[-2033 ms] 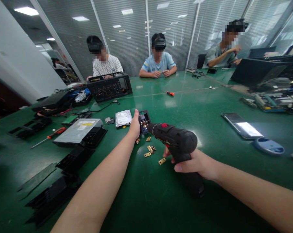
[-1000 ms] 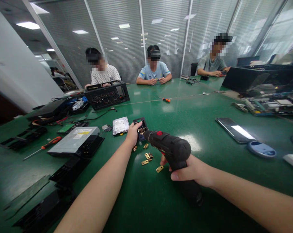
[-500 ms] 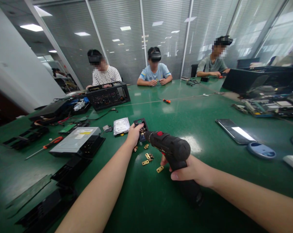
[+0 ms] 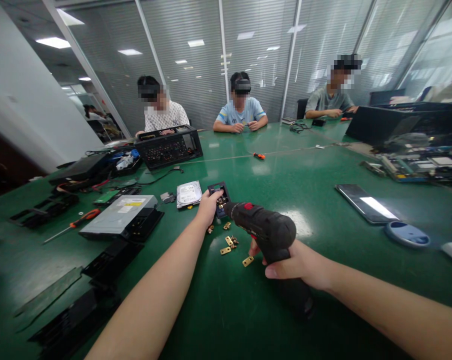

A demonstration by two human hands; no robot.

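Observation:
My right hand (image 4: pixel 297 265) is wrapped round the grip of a black cordless drill (image 4: pixel 265 231) with a red switch. Its nose points away from me into a small black plastic housing (image 4: pixel 219 197) with brass contacts inside. My left hand (image 4: pixel 208 207) grips that housing and steadies it on the green table (image 4: pixel 278 175). Several small brass metal pieces (image 4: pixel 230 243) lie on the table just under the drill.
A hard drive (image 4: pixel 189 194) and an optical drive (image 4: pixel 118 216) lie left of the housing, beside black brackets (image 4: pixel 109 260) and an orange screwdriver (image 4: pixel 72 226). A phone (image 4: pixel 363 202) and a blue mouse (image 4: pixel 406 233) are on the right. Three people sit across the table, behind an open computer case (image 4: pixel 169 145).
My view has shifted slightly. My left hand went from resting beside the housing to gripping it with fingers over its edge. The drill stays at the housing.

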